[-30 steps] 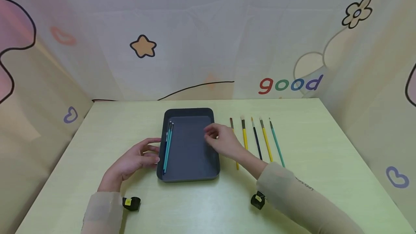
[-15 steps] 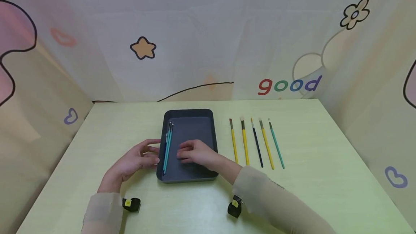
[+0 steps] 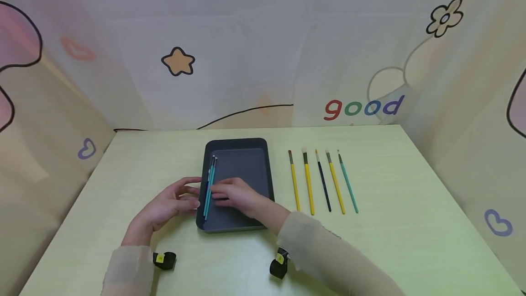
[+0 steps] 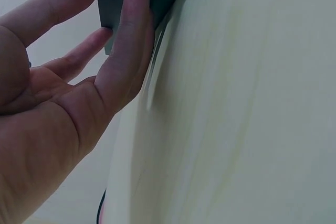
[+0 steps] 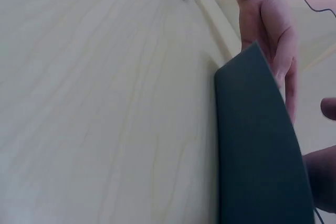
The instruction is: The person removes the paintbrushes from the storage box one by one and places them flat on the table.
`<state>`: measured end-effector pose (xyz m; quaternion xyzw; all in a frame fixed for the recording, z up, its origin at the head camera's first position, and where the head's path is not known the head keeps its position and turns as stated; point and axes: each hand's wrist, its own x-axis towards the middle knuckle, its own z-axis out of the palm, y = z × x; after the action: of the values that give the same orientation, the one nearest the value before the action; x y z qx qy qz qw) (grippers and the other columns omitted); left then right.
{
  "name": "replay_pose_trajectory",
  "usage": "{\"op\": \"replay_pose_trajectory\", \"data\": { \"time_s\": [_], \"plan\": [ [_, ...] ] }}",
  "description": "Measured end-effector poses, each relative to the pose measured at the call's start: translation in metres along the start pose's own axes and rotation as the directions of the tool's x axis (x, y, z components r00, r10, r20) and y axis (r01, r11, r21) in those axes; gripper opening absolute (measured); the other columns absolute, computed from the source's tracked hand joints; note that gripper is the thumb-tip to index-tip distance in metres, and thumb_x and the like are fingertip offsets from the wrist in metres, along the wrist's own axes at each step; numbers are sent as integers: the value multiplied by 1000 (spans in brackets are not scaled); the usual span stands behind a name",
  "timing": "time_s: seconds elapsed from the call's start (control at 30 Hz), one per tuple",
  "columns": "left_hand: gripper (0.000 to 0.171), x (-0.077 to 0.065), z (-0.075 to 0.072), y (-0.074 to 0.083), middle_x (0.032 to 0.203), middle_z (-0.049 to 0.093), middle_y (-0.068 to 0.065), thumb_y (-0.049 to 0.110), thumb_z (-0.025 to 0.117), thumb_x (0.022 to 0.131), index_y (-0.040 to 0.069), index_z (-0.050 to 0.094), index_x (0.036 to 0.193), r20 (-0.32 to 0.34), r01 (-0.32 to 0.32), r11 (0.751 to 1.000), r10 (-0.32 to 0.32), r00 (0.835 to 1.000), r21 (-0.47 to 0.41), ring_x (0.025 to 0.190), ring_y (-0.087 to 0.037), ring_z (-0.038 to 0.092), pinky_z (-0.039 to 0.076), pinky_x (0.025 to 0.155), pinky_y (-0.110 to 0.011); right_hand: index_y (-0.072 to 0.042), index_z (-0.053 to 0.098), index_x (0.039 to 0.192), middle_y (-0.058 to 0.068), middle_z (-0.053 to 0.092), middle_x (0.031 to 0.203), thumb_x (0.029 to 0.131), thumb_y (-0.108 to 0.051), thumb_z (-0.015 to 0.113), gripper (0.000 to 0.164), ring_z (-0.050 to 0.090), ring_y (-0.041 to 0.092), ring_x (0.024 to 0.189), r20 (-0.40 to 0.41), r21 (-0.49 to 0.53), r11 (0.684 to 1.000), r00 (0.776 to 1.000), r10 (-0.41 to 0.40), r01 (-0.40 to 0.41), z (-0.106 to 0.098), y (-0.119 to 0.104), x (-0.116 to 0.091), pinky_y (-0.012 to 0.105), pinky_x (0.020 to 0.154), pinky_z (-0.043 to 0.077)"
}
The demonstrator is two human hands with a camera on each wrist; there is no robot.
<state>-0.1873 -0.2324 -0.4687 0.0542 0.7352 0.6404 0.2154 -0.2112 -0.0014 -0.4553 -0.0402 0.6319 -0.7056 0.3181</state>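
A dark grey rectangular tray [image 3: 250,168] lies on the table. Along its inner left side lie two teal paintbrushes [image 3: 211,181] and a dark blue one, bristles toward the back. My left hand [image 3: 166,207] touches the tray's outer left wall with spread fingers, which the left wrist view shows against the wall [image 4: 113,3]. Inside the tray, my right hand [image 3: 236,195] has its fingertips at the teal handles, with fingers loosely bent; whether they press on a brush is hard to tell. The right wrist view mostly shows the tray's outer wall [image 5: 257,145].
Right of the tray, several paintbrushes lie in a row: a yellow one [image 3: 293,182], another yellow [image 3: 308,184], a dark one [image 3: 323,182], a third yellow [image 3: 336,184] and a teal one [image 3: 348,182]. A patterned cloth [image 3: 246,58] stands behind the table.
My right hand has moved left from above the tray's right rim, across the tray, to the teal paintbrushes. The left hand has stayed at the left wall.
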Motion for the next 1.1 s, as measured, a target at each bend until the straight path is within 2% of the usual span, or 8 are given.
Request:
{"op": "replay_pose_trajectory", "data": {
  "time_s": [0.1,0.27,0.43,0.6,0.7,0.87,1.1],
  "plan": [
    [72,-1,-1,1,138,47,-27,4,70,95,7,34,157,5,-5,1000,5,1000,-1,113,-32,62,57,93,-45,17,44,141,21,60,128,101,-17,66,57,61,34,121,-46,-22,1000,999,5,-6,9,-3,2,43,102,51],
    [72,-3,0,3,138,47,-27,4,70,96,7,33,158,8,-2,1000,2,1000,0,113,-32,62,56,94,-45,18,43,139,21,61,124,101,-11,64,53,62,34,119,-73,-23,1000,997,15,-16,15,-5,5,44,102,51],
    [72,-4,-1,5,138,47,-27,5,69,96,7,33,158,9,1,1000,-1,1000,6,114,-32,62,56,95,-44,19,43,140,20,63,118,100,-5,62,50,64,32,115,-62,-37,999,998,13,-15,16,-3,13,44,102,52],
    [72,-5,-2,6,138,47,-28,4,69,96,7,32,158,14,-8,1000,8,1000,7,115,-33,62,56,95,-45,19,51,134,17,64,114,99,1,58,40,67,29,108,-15,-111,993,1000,-27,26,17,-1,21,43,98,54],
    [72,-5,-2,5,138,46,-28,4,69,96,6,32,158,17,-12,1000,12,1000,3,115,-33,61,56,94,-45,19,53,133,16,66,111,99,2,57,38,69,27,104,-21,-168,985,998,-55,50,19,2,24,40,93,57],
    [72,-4,-2,4,139,45,-29,3,69,96,6,32,158,20,-11,1000,11,1000,-4,117,-34,61,56,94,-45,16,55,131,13,68,101,97,1,63,37,71,26,95,-100,-200,977,990,-99,77,22,9,27,38,85,60],
    [72,-2,0,5,138,46,-28,3,68,96,6,32,158,18,-4,1000,4,1000,1,116,-33,61,56,94,-44,8,61,121,8,65,91,98,-6,69,28,69,18,78,-230,-238,966,961,-156,99,28,12,30,33,75,62]
  ]
}}
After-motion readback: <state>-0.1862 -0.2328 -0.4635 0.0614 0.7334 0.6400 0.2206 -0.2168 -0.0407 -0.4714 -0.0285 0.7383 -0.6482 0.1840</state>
